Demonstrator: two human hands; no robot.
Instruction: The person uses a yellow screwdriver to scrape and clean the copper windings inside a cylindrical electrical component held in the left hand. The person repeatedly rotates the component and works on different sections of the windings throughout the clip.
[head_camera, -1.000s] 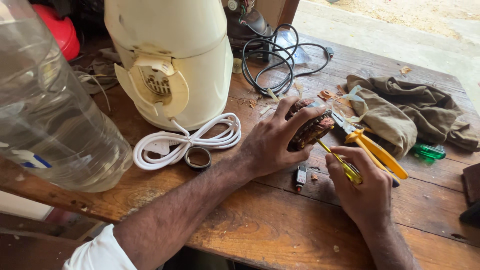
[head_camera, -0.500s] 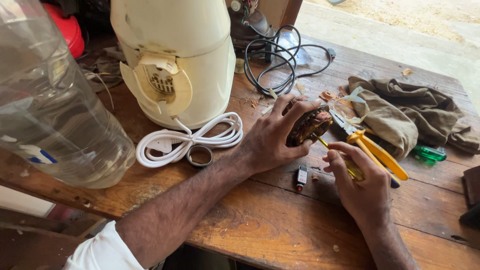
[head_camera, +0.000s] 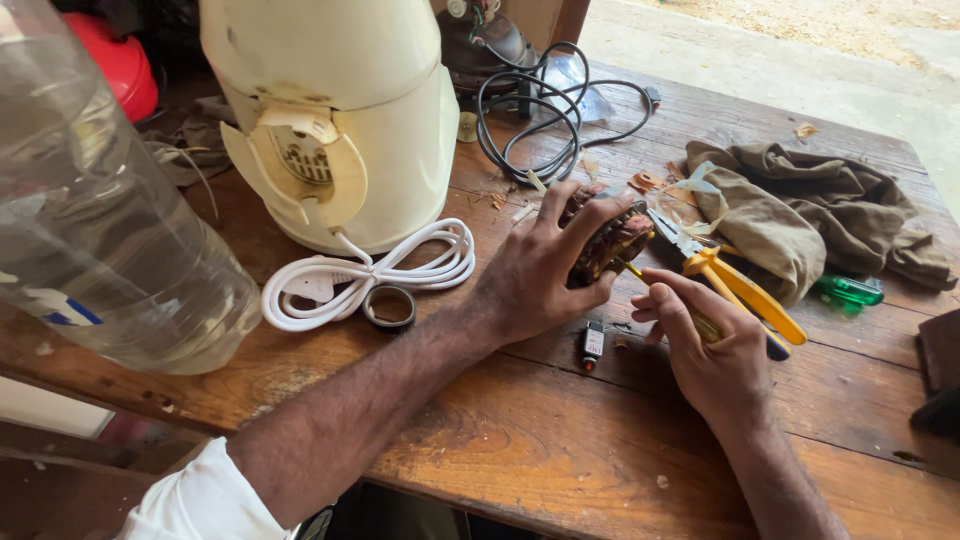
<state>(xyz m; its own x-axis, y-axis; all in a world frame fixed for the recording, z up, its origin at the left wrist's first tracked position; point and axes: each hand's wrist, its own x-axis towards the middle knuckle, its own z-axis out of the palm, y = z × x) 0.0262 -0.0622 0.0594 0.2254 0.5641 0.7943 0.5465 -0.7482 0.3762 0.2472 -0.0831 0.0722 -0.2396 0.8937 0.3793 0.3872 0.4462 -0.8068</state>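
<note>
My left hand (head_camera: 545, 270) grips a brown copper-wound motor part (head_camera: 610, 240) and holds it down on the wooden table (head_camera: 560, 440). My right hand (head_camera: 705, 345) holds a yellow-handled screwdriver (head_camera: 700, 322), its thin tip touching the motor part's right side. Yellow-handled pliers (head_camera: 735, 280) lie just behind my right hand. A small black component with a red end (head_camera: 593, 342) rests on the table between my hands.
A cream appliance body (head_camera: 340, 120) stands at the back with its coiled white cord (head_camera: 370, 275) and a black ring (head_camera: 388, 306). A big clear plastic bottle (head_camera: 90, 220) is left, a black cable (head_camera: 550, 110), olive cloth (head_camera: 810, 215) and green-handled tool (head_camera: 850, 290) right.
The view has shifted slightly. My right hand has drawn the screwdriver a little closer to the motor part; my left hand keeps its grip.
</note>
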